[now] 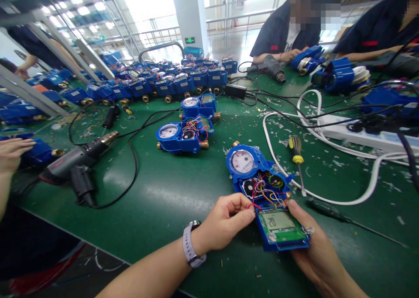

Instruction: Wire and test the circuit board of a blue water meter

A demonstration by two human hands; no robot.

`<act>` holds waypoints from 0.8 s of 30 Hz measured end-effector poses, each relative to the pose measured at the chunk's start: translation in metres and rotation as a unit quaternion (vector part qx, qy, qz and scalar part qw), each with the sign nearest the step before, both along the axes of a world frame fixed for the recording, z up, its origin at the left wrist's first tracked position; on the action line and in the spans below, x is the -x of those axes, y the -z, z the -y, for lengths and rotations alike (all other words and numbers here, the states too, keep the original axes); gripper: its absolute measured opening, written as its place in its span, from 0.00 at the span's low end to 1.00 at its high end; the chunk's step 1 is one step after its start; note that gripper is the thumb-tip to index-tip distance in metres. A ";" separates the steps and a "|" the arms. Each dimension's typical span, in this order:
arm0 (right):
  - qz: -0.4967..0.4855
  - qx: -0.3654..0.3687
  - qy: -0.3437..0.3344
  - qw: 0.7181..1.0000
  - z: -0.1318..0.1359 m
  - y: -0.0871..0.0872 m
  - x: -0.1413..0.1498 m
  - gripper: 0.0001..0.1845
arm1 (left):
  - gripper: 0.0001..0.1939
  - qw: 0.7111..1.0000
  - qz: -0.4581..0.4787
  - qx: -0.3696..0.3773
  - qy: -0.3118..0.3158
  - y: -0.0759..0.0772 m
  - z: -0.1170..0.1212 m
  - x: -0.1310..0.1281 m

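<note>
L hand (pixel 225 223) pinching red wires (pixel 258 207), R hand (pixel 319 245) gripping meter's LCD housing (pixel 285 246); bench (pixel 111 249) edge under L forearm (pixel 152 266); housing holds green PCB (pixel 290 235).

The person is wearing a watch (pixel 194 245) on the left wrist: a pale lavender-grey strap (pixel 188 244) is circling it, and a rounded dark case (pixel 194 224) is showing edge-on. The left hand (pixel 229 219), right hand (pixel 316 241) and forearms (pixel 150 263) are showing bare.
</note>
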State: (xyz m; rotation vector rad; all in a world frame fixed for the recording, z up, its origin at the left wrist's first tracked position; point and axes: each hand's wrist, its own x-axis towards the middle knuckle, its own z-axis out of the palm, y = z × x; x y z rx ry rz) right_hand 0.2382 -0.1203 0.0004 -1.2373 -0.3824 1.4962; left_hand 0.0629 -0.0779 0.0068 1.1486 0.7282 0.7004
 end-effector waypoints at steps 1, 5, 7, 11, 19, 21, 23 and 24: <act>-0.001 0.001 0.003 1.000 0.000 0.000 0.000 0.21 | 0.25 1.000 0.005 0.006 0.002 0.000 0.000 0.000; -0.013 0.015 0.012 1.000 0.002 0.002 -0.002 0.23 | 0.26 0.999 0.015 0.028 0.013 0.001 -0.002 0.001; -0.025 0.024 0.008 0.999 0.003 0.002 -0.004 0.23 | 0.26 0.999 0.016 0.035 0.017 0.002 -0.003 0.001; -0.036 0.023 -0.002 0.999 0.002 0.001 -0.004 0.23 | 0.25 0.998 0.030 0.046 0.024 0.005 -0.004 0.002; 0.002 0.009 -0.031 0.999 0.000 0.006 -0.010 0.24 | 0.25 0.999 0.021 0.023 0.017 0.006 -0.003 0.001; 0.021 -0.019 -0.059 0.998 0.000 0.008 -0.013 0.23 | 0.24 1.000 -0.004 -0.018 0.010 0.006 -0.001 0.002; 0.044 -0.056 -0.093 0.993 -0.002 0.009 -0.015 0.22 | 0.22 0.996 -0.047 -0.073 0.005 0.006 0.001 0.003; 0.057 -0.074 -0.108 0.990 -0.003 0.010 -0.016 0.22 | 0.20 0.993 -0.070 -0.099 0.006 0.007 0.002 0.004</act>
